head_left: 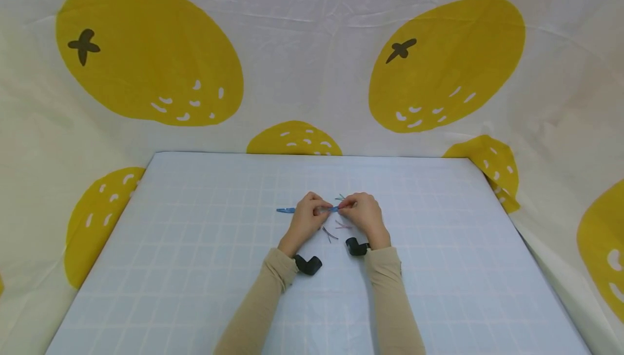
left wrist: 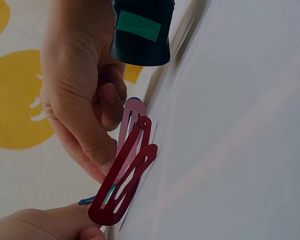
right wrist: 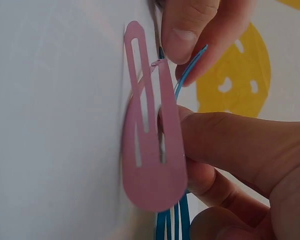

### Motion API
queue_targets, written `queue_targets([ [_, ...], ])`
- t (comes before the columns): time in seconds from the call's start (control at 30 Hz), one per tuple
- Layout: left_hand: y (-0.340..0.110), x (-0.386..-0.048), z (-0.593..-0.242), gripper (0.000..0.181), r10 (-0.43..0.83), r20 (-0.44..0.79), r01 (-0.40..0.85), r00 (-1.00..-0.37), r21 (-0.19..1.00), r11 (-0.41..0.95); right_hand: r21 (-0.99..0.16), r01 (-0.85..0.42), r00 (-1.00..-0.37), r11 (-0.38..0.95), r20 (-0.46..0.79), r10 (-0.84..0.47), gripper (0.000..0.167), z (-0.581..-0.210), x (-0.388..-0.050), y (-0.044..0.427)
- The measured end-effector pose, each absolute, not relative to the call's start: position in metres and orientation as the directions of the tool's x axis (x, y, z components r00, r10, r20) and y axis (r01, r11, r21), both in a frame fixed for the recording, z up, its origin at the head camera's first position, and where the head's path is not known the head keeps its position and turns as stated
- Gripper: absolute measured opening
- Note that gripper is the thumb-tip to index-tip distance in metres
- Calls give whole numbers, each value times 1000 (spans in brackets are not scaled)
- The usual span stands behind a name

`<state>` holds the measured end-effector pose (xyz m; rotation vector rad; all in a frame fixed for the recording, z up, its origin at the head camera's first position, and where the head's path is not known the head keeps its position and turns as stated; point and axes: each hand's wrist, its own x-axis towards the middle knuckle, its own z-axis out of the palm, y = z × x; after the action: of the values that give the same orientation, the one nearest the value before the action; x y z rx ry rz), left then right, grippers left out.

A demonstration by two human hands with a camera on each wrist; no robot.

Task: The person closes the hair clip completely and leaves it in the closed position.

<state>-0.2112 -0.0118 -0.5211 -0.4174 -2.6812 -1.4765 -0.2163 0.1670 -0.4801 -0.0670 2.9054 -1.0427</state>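
Between the two hands is a blue snap hair clip [head_left: 333, 209]. My left hand [head_left: 305, 218] pinches one end of it, and my right hand [head_left: 363, 214] pinches the other. In the right wrist view one slim arm of the blue clip [right wrist: 191, 69] stands up apart from the rest; fingers and a pink hair clip [right wrist: 155, 187] hide much of it. That pink clip lies near the right wrist, its arms spread. Closer to the left wrist lies a dark red hair clip [left wrist: 107, 205], also spread.
Another blue hair clip [head_left: 285, 211] lies left of the left hand. Behind the hands sits a teal hair clip [head_left: 339, 198]. A pale gridded cloth [head_left: 195, 290] covers the table, and a fruit-print curtain [head_left: 302, 73] hangs behind. Each wrist carries a black camera [head_left: 308, 265].
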Motion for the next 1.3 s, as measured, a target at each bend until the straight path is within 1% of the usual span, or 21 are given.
queue_targets([
  [0.07,-12,-211,-521,12,209,182,266,-961,818,509,-637,-23,-998,771,-35,-59,4,-480,-216,167],
  [0.3,-12,-211,-523,16,229,215,304,-950,813,496,-625,-24,-998,780,-36,-60,4,-479,-215,166],
  [0.53,-13,-210,-523,11,234,300,376,-925,806,457,-603,-35,-998,797,-26,-63,4,-479,-216,165],
  [0.77,-13,-210,-523,9,237,323,396,-916,824,406,-605,-36,-998,796,-23,-62,5,-478,-215,164],
  [0.87,-13,-210,-524,9,231,301,370,-925,852,371,-610,-33,-998,792,-21,-57,4,-477,-215,164],
  [1.07,-12,-208,-524,9,206,204,261,-957,915,307,-610,-38,-998,792,-24,-66,5,-474,-214,164],
  [1.17,-11,-209,-525,8,196,204,251,-959,934,254,-619,-54,-996,784,-25,-88,5,-471,-212,166],
  [1.3,-10,-209,-526,7,192,208,245,-959,950,195,-668,-65,-993,742,-28,-112,4,-466,-212,170],
])
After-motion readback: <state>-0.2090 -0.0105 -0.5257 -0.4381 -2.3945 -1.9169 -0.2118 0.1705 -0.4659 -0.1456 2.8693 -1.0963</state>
